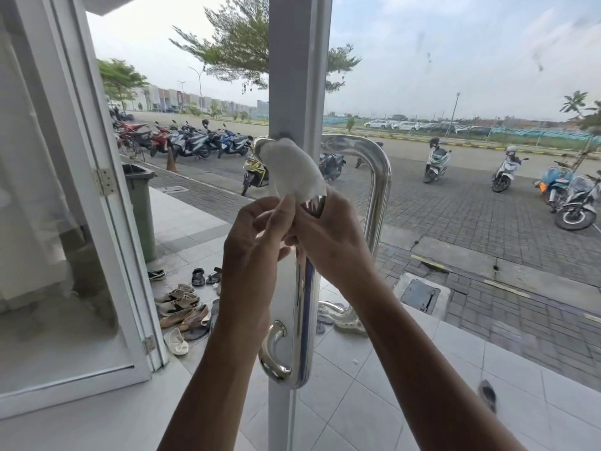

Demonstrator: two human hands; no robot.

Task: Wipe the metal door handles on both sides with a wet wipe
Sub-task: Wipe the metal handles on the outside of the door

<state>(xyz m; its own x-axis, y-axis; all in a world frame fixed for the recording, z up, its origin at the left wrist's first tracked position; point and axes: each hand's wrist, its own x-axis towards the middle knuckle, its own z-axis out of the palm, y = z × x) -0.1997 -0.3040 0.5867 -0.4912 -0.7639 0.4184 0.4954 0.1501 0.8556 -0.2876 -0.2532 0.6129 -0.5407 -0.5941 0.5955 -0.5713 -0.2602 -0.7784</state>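
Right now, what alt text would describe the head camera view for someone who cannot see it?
Two hands work a white wet wipe over the top bend of a shiny metal door handle: the left hand pinches the wipe, the right hand grips the bar. Parked motorcycles stand outside.

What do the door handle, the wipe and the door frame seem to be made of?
Door handle: apparently polished steel or chrome; it mirrors its surroundings.
Wipe: thin white nonwoven cloth or paper, crumpled and limp over the handle's top bend; dampness cannot be told.
Door frame: smooth matt white, possibly painted metal.
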